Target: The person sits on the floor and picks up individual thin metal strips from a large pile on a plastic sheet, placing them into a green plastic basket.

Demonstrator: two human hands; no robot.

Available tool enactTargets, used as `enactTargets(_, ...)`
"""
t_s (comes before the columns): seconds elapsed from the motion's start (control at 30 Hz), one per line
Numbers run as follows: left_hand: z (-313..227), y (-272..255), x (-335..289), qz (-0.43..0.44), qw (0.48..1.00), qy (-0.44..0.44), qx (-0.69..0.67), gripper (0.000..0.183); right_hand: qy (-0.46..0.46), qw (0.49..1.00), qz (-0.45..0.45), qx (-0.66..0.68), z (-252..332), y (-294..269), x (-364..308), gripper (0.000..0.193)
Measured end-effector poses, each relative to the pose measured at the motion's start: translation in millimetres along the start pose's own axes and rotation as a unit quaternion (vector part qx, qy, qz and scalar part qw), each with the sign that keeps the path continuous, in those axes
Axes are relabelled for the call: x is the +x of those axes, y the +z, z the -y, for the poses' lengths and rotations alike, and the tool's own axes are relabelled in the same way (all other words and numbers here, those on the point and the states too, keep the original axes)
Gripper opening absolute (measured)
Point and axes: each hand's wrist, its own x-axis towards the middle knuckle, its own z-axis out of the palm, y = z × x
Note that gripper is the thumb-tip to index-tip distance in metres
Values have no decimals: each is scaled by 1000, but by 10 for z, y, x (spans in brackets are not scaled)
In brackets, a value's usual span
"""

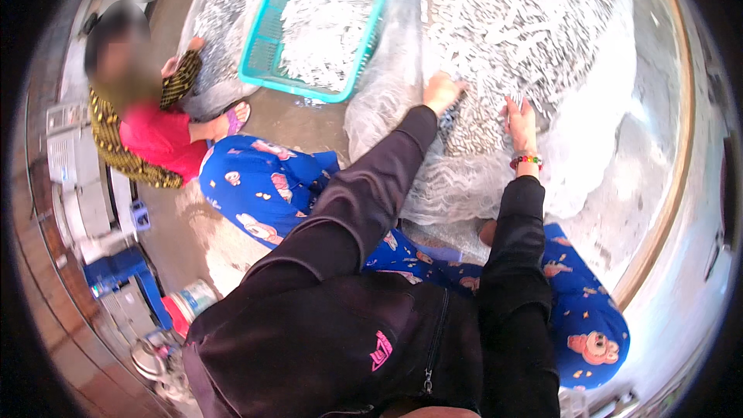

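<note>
Small fish (pixel 522 15) are spread on a white net (pixel 457 190). Toward its near edge, the left hand (pixel 443 93) is placed at the fish, its grip not determinable; the right hand (pixel 522 125) is held with fingers parted. A green basket (pixel 290 87) is seen by the left edge.

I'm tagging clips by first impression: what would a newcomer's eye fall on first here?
Probably the broad spread of small silvery pieces at upper right, with the left hand and right hand at its near end. Then the bright teal basket, left of it, holding similar pieces, and the blue patterned trousers on the wearer's legs.
</note>
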Motion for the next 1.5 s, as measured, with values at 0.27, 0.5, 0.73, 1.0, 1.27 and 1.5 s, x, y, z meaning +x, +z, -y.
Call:
enactTargets(0.27, -139, -45, 61, 11, 980, 123, 156, 28, -180, 887, -98, -413, 158, 512, 114, 56)
enactTargets(0.5, 146, -304, -202, 163, 899, -87, -398, 29, -245, 886, -6, -393, 53, 617, -5, 46)
enactTargets(0.73, 65, -425, -270, 340, 504, -100, -787, 23, -4, 1000, 6, 19, 387, 233, -58, 48)
enactTargets(1.0, -119, -151, -592, 247, 534, -202, -783, 39, -237, 892, 119, -366, 1009, 464, -503, 49)
enactTargets(1.27, -644, -1475, -21, 243, 250, 118, -930, 75, -283, 948, -59, -135, 1883, -245, -641, 57)
enactTargets(1.5, -409, -1483, 78, 88, 533, -15, -841, 94, 88, 963, 47, 251, 483, -420, -119, 65)
